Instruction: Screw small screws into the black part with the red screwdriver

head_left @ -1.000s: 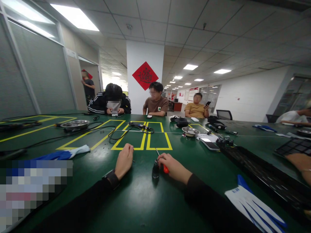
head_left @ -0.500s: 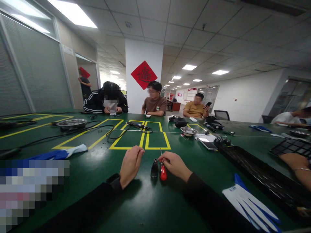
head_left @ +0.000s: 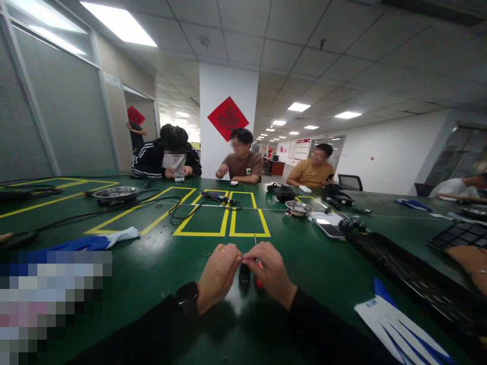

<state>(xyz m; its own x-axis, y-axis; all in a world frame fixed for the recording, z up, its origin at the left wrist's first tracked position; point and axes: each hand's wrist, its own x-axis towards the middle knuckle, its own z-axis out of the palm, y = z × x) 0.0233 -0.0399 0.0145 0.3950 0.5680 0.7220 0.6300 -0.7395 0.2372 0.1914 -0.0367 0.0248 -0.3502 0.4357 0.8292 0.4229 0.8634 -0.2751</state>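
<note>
My left hand (head_left: 219,276) and my right hand (head_left: 271,268) meet fingertip to fingertip above the green table. Both are closed in a pinch. Whatever lies between the fingertips is too small to make out. Just below them stands a small black tapered piece (head_left: 244,277), its top hidden by my fingers. Beside it is a screwdriver with a red handle (head_left: 259,283), partly covered by my right hand, its thin shaft showing above my fingers. A few tiny parts (head_left: 207,255) lie on the table left of my left hand.
Blue-and-white gloves (head_left: 399,324) lie at right, another glove (head_left: 122,236) at left. A long black tray (head_left: 403,276) runs along the right side. Metal bowls (head_left: 299,207), a phone (head_left: 330,228) and a cabled tool (head_left: 216,196) lie farther off. Several people sit around the table.
My left hand has moved right and slightly down to my right hand. My right hand has come left, over the black piece. Tiny parts now show where my left hand was.
</note>
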